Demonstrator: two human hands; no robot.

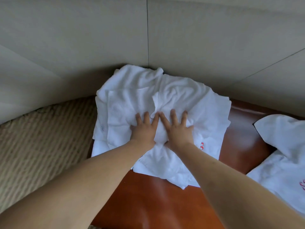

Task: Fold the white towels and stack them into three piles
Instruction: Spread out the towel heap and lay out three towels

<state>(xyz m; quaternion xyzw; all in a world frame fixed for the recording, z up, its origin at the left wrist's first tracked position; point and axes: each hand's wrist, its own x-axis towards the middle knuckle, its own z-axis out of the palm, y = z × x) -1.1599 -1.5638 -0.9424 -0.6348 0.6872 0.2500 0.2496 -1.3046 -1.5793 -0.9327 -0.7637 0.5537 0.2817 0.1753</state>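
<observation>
Together, the left hand (143,129) and right hand (175,128) lay flat, fingers spread, gripping nothing, pressing the rumpled white towel (158,103) on the brown table (148,204), likely to smooth it for folding; more towels (280,146) sat at three o'clock.

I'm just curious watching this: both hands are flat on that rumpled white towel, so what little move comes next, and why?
Probably sweep the left hand and right hand apart, outward: the white towel is bunched in a ridge between them and wrinkled beyond.
</observation>
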